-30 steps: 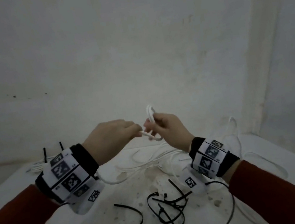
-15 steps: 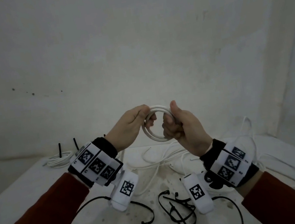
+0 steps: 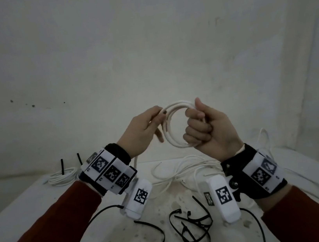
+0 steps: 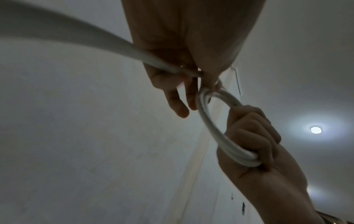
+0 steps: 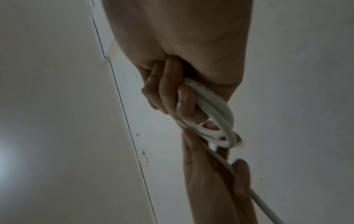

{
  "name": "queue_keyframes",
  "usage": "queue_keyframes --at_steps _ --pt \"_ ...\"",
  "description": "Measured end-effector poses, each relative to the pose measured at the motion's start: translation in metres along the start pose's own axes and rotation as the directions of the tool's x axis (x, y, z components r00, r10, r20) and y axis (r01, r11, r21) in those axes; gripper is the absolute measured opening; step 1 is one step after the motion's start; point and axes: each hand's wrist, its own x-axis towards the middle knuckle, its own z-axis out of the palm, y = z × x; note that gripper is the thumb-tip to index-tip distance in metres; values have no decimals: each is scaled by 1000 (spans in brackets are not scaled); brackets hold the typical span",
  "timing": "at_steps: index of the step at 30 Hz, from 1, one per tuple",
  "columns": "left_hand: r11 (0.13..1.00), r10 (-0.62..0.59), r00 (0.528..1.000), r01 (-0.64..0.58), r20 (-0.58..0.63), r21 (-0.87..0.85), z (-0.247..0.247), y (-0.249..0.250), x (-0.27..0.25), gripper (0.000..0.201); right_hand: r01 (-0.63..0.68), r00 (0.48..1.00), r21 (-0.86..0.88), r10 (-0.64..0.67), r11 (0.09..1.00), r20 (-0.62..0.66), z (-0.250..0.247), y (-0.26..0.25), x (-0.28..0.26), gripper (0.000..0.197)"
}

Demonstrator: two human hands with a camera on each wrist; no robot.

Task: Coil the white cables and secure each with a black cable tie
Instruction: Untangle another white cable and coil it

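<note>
Two hands [image 3: 141, 131] [image 3: 211, 132], one held white coil [image 3: 169, 131], one tied coil [image 3: 61, 175], several loose black ties [image 3: 192, 227] whose number I cannot tell.

A pale plaster wall [image 3: 143, 41] is seen across the far side, marked with dark specks at left. A vertical corner edge [image 3: 309, 58] is seen at far right. A white table [image 3: 23, 205], stained near its middle, fills the near ground. In the left wrist view a round ceiling light [image 4: 315, 129] is lit. Overall lighting is dim and grey.
</note>
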Motion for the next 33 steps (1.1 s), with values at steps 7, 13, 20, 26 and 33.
queue_keyframes --at_steps 7,13,20,26,33 --pt "992 -73 995 79 -62 94 -10 -41 -4 26 288 951 274 -307 917 27 -13 -43 -21 39" --pt "964 -154 985 167 -76 207 -5 -67 -9 27 632 774 277 -604 724 -188 -7 -59 -31 46" --pt "785 223 966 -256 128 564 16 -55 -7 27 679 616 -238 -715 695 -330 -12 -56 2 34" --pt "578 383 882 -461 275 673 14 -19 -2 10 49 784 -960 -606 275 -134 -29 -29 20 30" --pt "637 395 898 -419 192 647 -11 -19 13 31 -187 969 -943 -108 274 -223 -18 -10 -6 53"
